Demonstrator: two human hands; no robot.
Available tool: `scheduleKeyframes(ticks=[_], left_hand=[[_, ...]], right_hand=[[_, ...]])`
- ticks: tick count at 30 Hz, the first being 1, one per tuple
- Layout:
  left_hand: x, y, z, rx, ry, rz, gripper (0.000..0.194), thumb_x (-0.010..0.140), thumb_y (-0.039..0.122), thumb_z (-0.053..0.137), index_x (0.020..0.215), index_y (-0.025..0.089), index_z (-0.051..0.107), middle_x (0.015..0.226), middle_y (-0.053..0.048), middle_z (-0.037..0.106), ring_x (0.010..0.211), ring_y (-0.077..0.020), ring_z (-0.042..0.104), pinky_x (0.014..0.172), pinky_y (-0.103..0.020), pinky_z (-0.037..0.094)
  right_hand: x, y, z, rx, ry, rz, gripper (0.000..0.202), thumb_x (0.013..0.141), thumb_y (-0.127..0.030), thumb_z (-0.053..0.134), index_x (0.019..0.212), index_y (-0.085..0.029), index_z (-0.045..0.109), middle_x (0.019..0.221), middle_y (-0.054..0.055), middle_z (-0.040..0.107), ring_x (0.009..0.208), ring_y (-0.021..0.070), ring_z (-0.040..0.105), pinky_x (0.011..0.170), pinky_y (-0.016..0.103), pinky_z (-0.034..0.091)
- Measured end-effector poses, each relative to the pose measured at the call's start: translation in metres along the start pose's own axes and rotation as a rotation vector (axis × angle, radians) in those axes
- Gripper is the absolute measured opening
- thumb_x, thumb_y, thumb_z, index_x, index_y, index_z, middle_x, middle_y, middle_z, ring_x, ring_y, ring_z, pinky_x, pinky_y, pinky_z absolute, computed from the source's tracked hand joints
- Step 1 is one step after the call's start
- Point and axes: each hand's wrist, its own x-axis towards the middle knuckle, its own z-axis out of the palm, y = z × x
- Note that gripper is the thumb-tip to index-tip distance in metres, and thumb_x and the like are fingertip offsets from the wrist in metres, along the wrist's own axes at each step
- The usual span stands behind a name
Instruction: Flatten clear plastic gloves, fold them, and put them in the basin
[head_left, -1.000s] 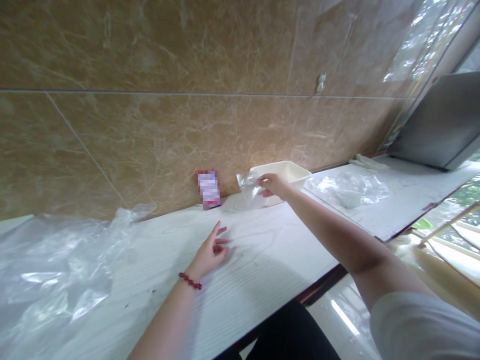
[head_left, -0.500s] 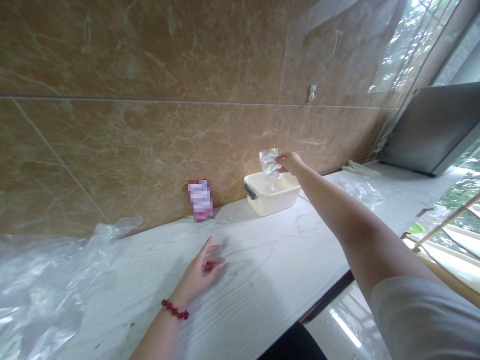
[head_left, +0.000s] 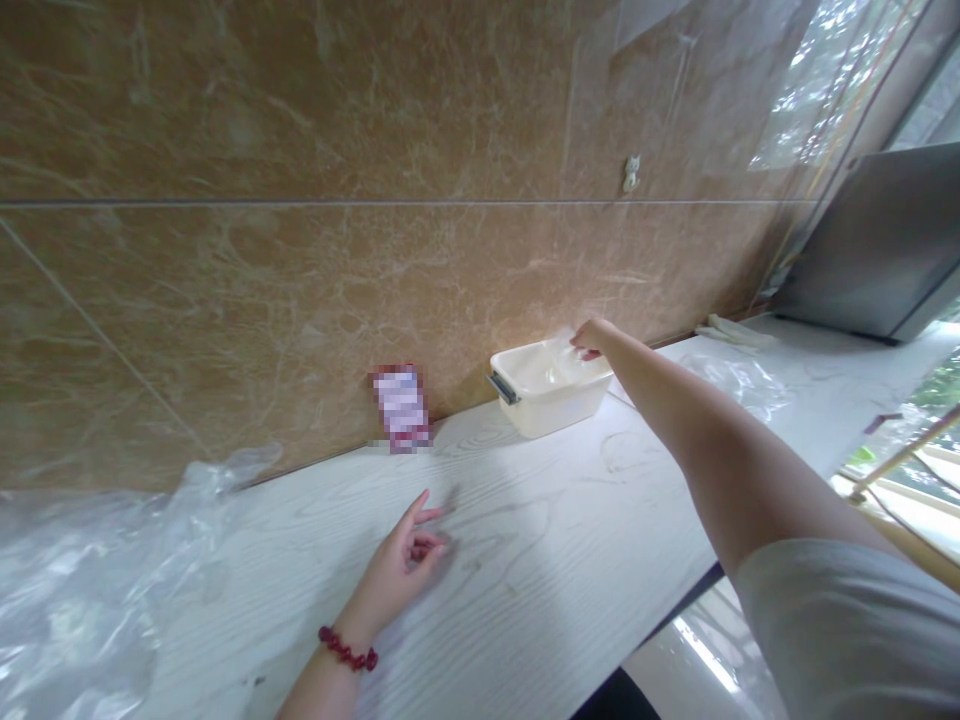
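My right hand (head_left: pixel 592 341) reaches over the far right part of a cream plastic box (head_left: pixel 559 408), its fingers closed on a small clear plastic bag (head_left: pixel 564 352). The bag hangs down inside the box, and its lower part blends with the pale walls. A dark grey latch (head_left: pixel 502 387) sticks out at the box's left end. Over the white wood-grain counter (head_left: pixel 517 520), my left hand (head_left: pixel 409 553) is open and holds nothing, its fingers loosely bent. A red bead bracelet (head_left: pixel 347 650) circles the left wrist.
A blurred-out red and white packet (head_left: pixel 403 407) leans against the brown tiled wall (head_left: pixel 300 300). Large clear plastic sheeting (head_left: pixel 82 590) covers the counter's left end. On the right lie another clear plastic bag (head_left: pixel 739 385), a pale cloth (head_left: pixel 735 332) and a grey metal case (head_left: pixel 874 240).
My right hand has lowered the small plastic bag from above the rim into the box. My left hand stays open over the counter. The view has shifted slightly.
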Motion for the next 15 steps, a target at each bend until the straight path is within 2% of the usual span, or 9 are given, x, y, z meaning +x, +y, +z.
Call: scheduleKeyframes(ticks=[3,6,11,15], left_hand=[[0.0,-0.002,0.0,-0.002,-0.008,-0.006,0.059,0.076,0.028,0.045,0.126,0.021,0.015,0.115,-0.011,0.044,0.079,-0.0113,0.055,0.074,-0.03,0.044],[0.001,-0.002,-0.001,-0.012,-0.007,-0.023,0.06,0.076,0.029,0.045,0.126,0.021,0.015,0.114,-0.011,0.045,0.078,-0.0109,0.056,0.074,-0.03,0.044],[0.001,0.0,-0.001,-0.003,0.001,-0.041,0.06,0.075,0.03,0.045,0.126,0.02,0.015,0.111,-0.01,0.047,0.078,-0.0108,0.055,0.074,-0.029,0.044],[0.001,0.001,-0.001,-0.003,0.012,-0.048,0.059,0.075,0.03,0.046,0.126,0.021,0.018,0.11,-0.009,0.048,0.077,-0.0111,0.056,0.073,-0.029,0.045]], right_hand=[[0.011,0.003,0.015,-0.023,-0.107,0.055,0.022,0.078,-0.03,0.047,0.086,-0.011,0.056,0.069,0.003,0.06,0.059,0.0102,0.057,0.057,0.022,0.045],[0.019,0.006,0.03,-0.054,-0.145,0.086,0.025,0.079,-0.032,0.045,0.086,-0.01,0.055,0.067,0.003,0.059,0.059,0.0105,0.056,0.059,0.024,0.044],[0.024,0.011,0.046,-0.1,-0.14,0.085,0.023,0.077,-0.031,0.047,0.081,-0.01,0.057,0.066,0.004,0.059,0.062,0.0126,0.055,0.062,0.026,0.043],[0.023,0.016,0.049,-0.113,-0.072,0.006,0.015,0.072,-0.027,0.055,0.079,-0.014,0.058,0.069,0.004,0.059,0.069,0.0143,0.055,0.065,0.026,0.043]])
